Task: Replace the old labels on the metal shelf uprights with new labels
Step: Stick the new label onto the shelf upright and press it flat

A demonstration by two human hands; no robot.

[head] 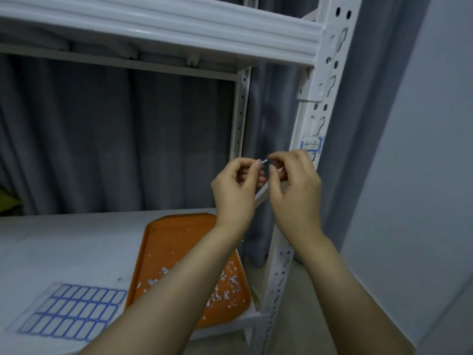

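Note:
A white perforated metal upright [322, 103] stands at the right of the shelf. A blue-bordered label [311, 144] is stuck on it at mid height. Just left of that label, my left hand [236, 193] and my right hand [294, 190] meet in front of the shelf bay. Their fingertips pinch a tiny scrap of label [265, 160] between them. A sheet of blank blue-bordered labels [74, 313] lies flat on the lower shelf at the left.
An orange tray [166, 242] on the lower shelf holds several torn label scraps. A white shelf beam [179, 24] runs overhead. Grey curtain hangs behind the shelving, and a pale wall stands at the right.

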